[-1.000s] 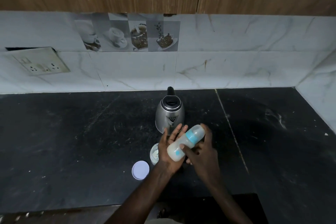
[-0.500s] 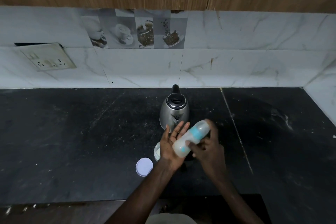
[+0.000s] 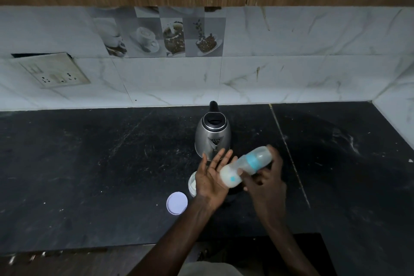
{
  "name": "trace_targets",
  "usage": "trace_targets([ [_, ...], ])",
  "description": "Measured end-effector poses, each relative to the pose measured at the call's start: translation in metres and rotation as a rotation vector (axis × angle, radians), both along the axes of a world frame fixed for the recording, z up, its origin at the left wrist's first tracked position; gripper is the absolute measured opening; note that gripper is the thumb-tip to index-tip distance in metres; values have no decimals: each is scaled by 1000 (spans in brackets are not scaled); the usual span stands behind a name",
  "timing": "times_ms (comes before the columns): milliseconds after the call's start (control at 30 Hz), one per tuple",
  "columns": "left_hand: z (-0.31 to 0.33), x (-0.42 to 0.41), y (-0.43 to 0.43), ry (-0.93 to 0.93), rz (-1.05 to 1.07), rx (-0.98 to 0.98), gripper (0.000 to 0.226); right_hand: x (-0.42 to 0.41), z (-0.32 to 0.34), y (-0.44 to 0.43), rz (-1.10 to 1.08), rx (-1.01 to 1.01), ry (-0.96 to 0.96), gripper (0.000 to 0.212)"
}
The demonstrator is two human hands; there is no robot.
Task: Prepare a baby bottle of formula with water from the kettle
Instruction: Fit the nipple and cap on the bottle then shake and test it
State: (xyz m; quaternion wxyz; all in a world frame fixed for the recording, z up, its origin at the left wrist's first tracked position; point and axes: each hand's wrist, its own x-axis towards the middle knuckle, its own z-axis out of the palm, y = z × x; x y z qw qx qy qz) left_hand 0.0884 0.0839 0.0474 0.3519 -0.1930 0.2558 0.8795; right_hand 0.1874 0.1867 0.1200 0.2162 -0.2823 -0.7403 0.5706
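A baby bottle with milky liquid and a blue collar lies tilted, capped end pointing up to the right. My right hand grips it around the collar end. My left hand is flat, palm open, fingers spread, with the bottle's base resting against the palm. A steel kettle with a black lid stands just behind the hands. A small white formula tub sits open, partly hidden by my left hand. Its round white lid lies flat on the counter to the left.
The black stone counter runs wide to both sides, with its front edge near my body. A tiled wall stands behind the kettle, with a socket plate at the left. A side wall closes the right end.
The bottle and both hands have shifted slightly right and up in the view. The bottle stays between the flat left palm and the right hand's grip.
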Motion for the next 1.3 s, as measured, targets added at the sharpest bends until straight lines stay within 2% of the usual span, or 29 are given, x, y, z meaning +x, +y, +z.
trace_targets([
  [67, 1, 1, -2, 28, -17, -36, 66, 1, 9, 8, -198, -86, 147, 92],
  [133, 2, 2, -4, 35, -12, -41, 66, 2, 8, 5, -263, -90, 201, 94],
  [167, 4, 1, -4, 29, 0, -27, 66, 1, 6, 0, -205, -47, 152, 95],
  [267, 5, 3, 0, 3, 12, 10, 65, 3, -5, -9, 145, 79, -60, 98],
  [333, 4, 5, 3, -2, 9, -4, 64, 4, -3, -6, 85, 111, -11, 99],
  [433, 4, 8, 3, 24, -4, -33, 67, 3, 5, -3, -159, -12, 148, 98],
  [467, 4, 8, 3, 24, -5, -30, 67, 2, 5, -5, -162, -3, 143, 97],
  [567, 3, 10, 6, -6, 3, 8, 63, 2, -3, -8, 86, 119, -46, 98],
  [600, 3, 10, 7, -5, -2, 5, 63, 4, -3, -6, 105, 128, -58, 98],
  [733, 6, 10, 6, 46, -21, -60, 66, 4, 11, 12, -216, 35, 166, 97],
  [767, 4, 11, 4, 44, -18, -63, 66, 4, 10, 13, -224, 37, 177, 96],
  [900, -1, 11, 3, -9, 22, -21, 67, 4, -7, 5, 127, 169, -111, 98],
  [1033, -1, 6, -1, 37, 11, -70, 68, 4, -5, 14, -196, 30, 124, 95],
  [1067, -2, 7, -2, 33, 19, -61, 68, 3, -7, 12, -191, 35, 118, 96],
  [1167, -6, 8, -1, -24, 55, -15, 68, 4, -18, 2, 84, 160, -96, 99],
  [1200, -7, 7, -2, -30, 68, -15, 68, 4, -24, 3, 90, 169, -120, 98],
  [1300, -6, -3, -7, -3, 92, -46, 68, 4, -28, 13, -108, 71, -47, 95],
])
